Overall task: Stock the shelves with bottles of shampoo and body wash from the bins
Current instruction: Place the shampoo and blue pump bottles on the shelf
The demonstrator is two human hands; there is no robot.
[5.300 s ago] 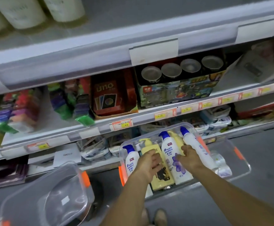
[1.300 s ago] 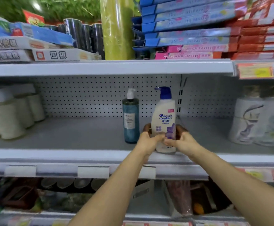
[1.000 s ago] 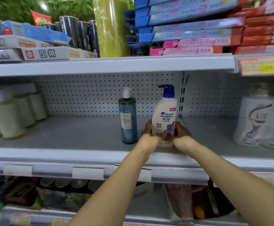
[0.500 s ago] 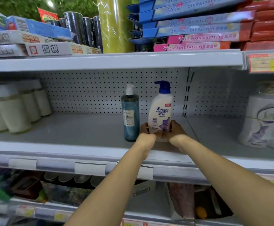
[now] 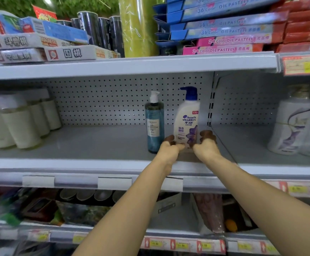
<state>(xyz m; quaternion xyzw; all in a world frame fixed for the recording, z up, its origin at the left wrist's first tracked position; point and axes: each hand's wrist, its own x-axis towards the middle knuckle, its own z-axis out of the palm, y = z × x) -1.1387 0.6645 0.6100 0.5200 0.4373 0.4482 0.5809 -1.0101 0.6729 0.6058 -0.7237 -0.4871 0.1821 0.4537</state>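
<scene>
Still, left hand point(image 5: 169, 151) and right hand point(image 5: 206, 149) fingers point(image 5: 208, 134) grip the shampoo bottle point(image 5: 186, 117), now shelved.

Stacked boxes of 36- and 24-colour oil pastels point(image 5: 224, 30) fill the upper right, with red boxes point(image 5: 305, 24) just beside them. Left of the stack a yellow-green wrapped roll point(image 5: 137, 28) stands upright, then black cylinders point(image 5: 99, 28) and flat board game boxes point(image 5: 39, 47). A price tag point(image 5: 303, 65) hangs at far right.

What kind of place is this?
Most likely a shop: metal shelves with price tags on their front edges, stacked oil pastel boxes above, and a shampoo bottle standing beside a blue pump bottle.
</scene>
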